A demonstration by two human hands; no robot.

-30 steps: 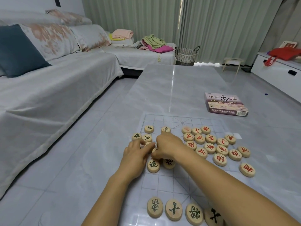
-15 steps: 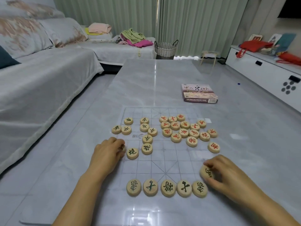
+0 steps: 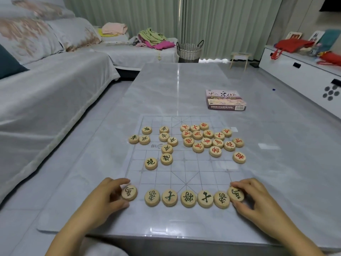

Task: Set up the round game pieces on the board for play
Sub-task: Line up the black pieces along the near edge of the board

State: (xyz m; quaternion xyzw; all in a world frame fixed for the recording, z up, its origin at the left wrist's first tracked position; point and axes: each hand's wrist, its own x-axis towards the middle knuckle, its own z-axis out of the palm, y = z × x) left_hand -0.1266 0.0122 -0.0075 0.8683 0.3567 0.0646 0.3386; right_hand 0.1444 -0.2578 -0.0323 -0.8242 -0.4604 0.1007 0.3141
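Observation:
A clear plastic board (image 3: 186, 169) with a printed grid lies on the grey table. Along its near edge stands a row of round wooden pieces with dark green characters (image 3: 188, 198). My left hand (image 3: 108, 196) grips the leftmost green piece (image 3: 129, 192) at the row's left end. My right hand (image 3: 252, 196) grips the rightmost green piece (image 3: 235, 194), which overlaps its neighbour. More green pieces (image 3: 167, 148) lie scattered at the board's left middle. Red-character pieces (image 3: 212, 140) cluster at the right middle.
The game's box (image 3: 225, 99) lies farther back on the table's right. A covered sofa (image 3: 46, 93) runs along the left. A white cabinet (image 3: 302, 74) stands at the right. A wicker basket (image 3: 189, 51) sits beyond the table's far end.
Both hands left the scattered green pieces and came down to the near row. Each now holds a piece at one end of that row. The view tilted down.

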